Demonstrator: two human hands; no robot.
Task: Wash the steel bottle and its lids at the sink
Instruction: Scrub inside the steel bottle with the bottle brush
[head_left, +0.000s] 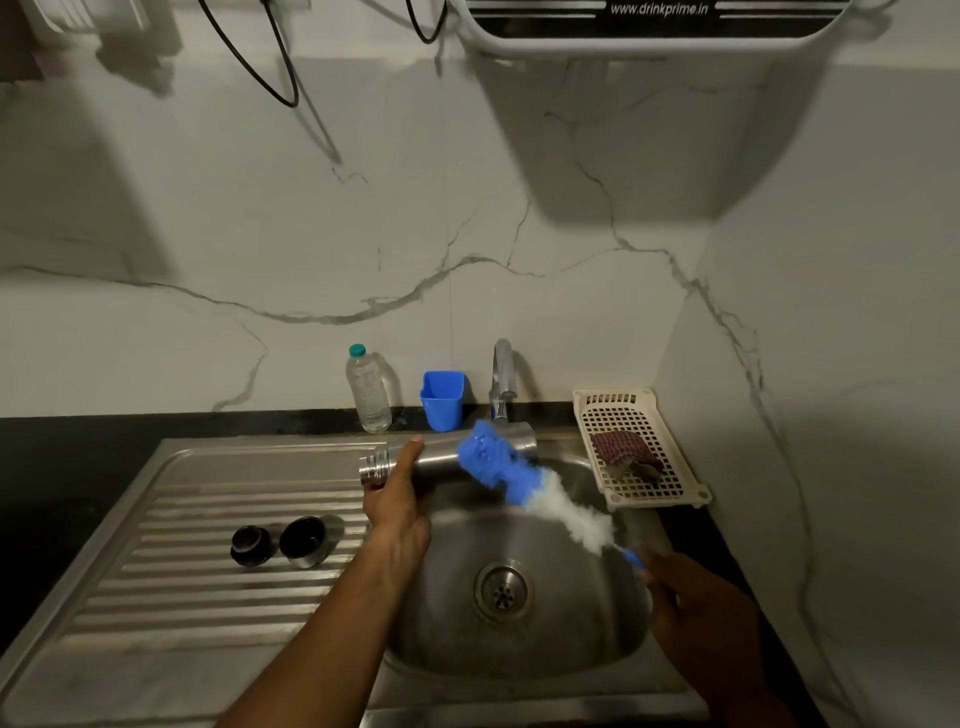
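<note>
My left hand (396, 498) grips the steel bottle (441, 453) near its threaded neck and holds it level over the sink basin (519, 639), mouth to the left. My right hand (691, 608) holds the handle of a blue and white bottle brush (524, 483). The brush's blue bristles lie against the outside of the bottle, near its base. Two dark lids (251, 544) (305, 540) sit side by side on the ribbed drainboard (171, 571), left of the basin.
The tap (502, 384) stands behind the basin. A clear plastic water bottle (369, 391) and a blue cup (441, 400) stand on the back ledge. A cream basket (636, 452) holding a scrubber sits at the right. The drain (503, 590) is mid-basin.
</note>
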